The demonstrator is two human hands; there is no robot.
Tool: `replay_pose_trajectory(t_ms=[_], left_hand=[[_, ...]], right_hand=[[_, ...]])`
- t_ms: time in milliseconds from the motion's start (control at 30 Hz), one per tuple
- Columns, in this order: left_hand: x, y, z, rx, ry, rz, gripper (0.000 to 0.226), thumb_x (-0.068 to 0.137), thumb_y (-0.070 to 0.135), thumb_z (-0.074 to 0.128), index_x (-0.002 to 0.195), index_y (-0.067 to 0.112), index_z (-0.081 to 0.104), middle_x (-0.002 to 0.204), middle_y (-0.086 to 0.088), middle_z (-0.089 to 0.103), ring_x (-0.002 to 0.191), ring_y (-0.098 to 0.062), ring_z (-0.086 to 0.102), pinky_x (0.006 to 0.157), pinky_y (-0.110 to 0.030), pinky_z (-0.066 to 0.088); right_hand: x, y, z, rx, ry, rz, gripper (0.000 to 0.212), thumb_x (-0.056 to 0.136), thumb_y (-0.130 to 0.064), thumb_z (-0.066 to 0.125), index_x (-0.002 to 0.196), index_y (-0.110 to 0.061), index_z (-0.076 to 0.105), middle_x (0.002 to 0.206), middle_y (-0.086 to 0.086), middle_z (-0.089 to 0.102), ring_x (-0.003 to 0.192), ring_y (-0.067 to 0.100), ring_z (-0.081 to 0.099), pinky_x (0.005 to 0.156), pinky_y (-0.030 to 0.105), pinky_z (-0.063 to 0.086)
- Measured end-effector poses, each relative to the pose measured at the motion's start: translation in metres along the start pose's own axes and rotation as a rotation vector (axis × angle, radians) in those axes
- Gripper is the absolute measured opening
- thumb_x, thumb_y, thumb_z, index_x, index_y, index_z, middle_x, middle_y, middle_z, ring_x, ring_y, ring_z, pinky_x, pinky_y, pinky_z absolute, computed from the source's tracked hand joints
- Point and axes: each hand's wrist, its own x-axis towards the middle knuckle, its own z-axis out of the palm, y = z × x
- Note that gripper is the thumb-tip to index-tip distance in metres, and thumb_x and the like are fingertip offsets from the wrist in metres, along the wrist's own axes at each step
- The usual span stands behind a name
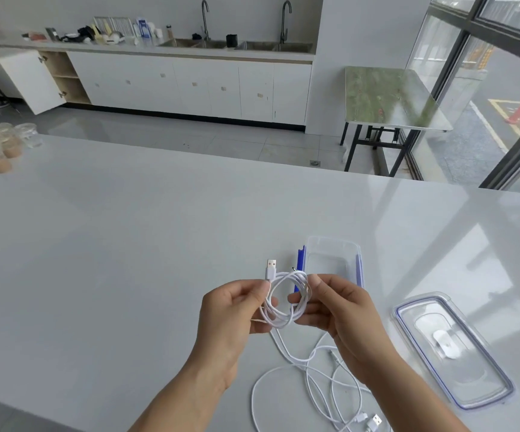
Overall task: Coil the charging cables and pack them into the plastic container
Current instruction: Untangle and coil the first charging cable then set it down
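A white charging cable (283, 302) is wound into a small coil that I hold above the table between both hands. Its USB plug (271, 267) sticks up at the top left of the coil. My left hand (233, 310) pinches the coil's left side and my right hand (335, 307) pinches its right side. Just behind the hands stands the clear plastic container (333, 254) with blue clips, open. Its clear lid (452, 347) with a blue seal lies flat to the right. Loose white cables (311, 381) sprawl on the table below my hands.
The white table (127, 244) stretches far to the left and back. Several plastic cups (0, 148) stand at its far left edge. Beyond the table are a kitchen counter with sinks (237, 45) and a small green-topped table (389, 98) by the window.
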Motion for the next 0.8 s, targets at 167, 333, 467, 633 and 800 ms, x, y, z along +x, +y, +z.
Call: replay_pose_trajectory(t_ms=[167, 333, 467, 633, 800], left_hand=[[0.003, -0.001, -0.018, 0.011, 0.019, 0.003, 0.008, 0.089, 0.016, 0.071, 0.09, 0.012, 0.078, 0.078, -0.013, 0.078, 0.064, -0.022, 0.073, 0.059, -0.031, 0.059], [0.006, -0.001, -0.025, 0.165, 0.031, 0.086, 0.004, 0.083, 0.009, 0.077, 0.084, 0.013, 0.078, 0.069, -0.009, 0.077, 0.063, -0.021, 0.071, 0.069, -0.044, 0.064], [0.01, -0.004, -0.028, 0.368, 0.023, 0.187, 0.005, 0.082, 0.014, 0.079, 0.081, 0.019, 0.078, 0.067, 0.0, 0.076, 0.06, -0.025, 0.074, 0.069, -0.044, 0.063], [0.009, -0.003, -0.025, 0.367, 0.012, 0.229, 0.012, 0.084, 0.009, 0.076, 0.078, 0.02, 0.078, 0.066, -0.002, 0.076, 0.065, -0.032, 0.073, 0.065, -0.04, 0.064], [0.011, -0.007, -0.02, 0.447, -0.006, 0.341, 0.019, 0.084, 0.014, 0.076, 0.076, 0.031, 0.075, 0.067, 0.008, 0.075, 0.059, -0.019, 0.071, 0.066, -0.043, 0.062]], right_hand=[[0.006, 0.006, 0.022, -0.093, 0.014, -0.045, 0.019, 0.098, -0.016, 0.061, 0.097, -0.002, 0.075, 0.086, 0.024, 0.076, 0.072, 0.036, 0.073, 0.066, 0.038, 0.062], [0.009, 0.014, 0.03, -0.312, 0.098, -0.205, 0.012, 0.093, -0.015, 0.068, 0.085, -0.012, 0.077, 0.071, 0.012, 0.075, 0.063, 0.03, 0.072, 0.06, 0.039, 0.063], [0.012, 0.029, 0.031, -0.839, 0.236, -0.589, 0.012, 0.092, -0.026, 0.07, 0.082, -0.019, 0.07, 0.056, -0.003, 0.069, 0.044, 0.012, 0.062, 0.049, 0.033, 0.053], [0.012, 0.024, 0.032, -0.692, 0.238, -0.431, 0.01, 0.092, -0.027, 0.07, 0.085, -0.021, 0.066, 0.056, -0.002, 0.07, 0.041, 0.014, 0.062, 0.05, 0.032, 0.054], [0.018, 0.016, 0.028, -0.609, 0.107, -0.279, 0.013, 0.097, -0.027, 0.062, 0.1, -0.021, 0.073, 0.065, 0.001, 0.073, 0.046, 0.018, 0.063, 0.05, 0.032, 0.056]])
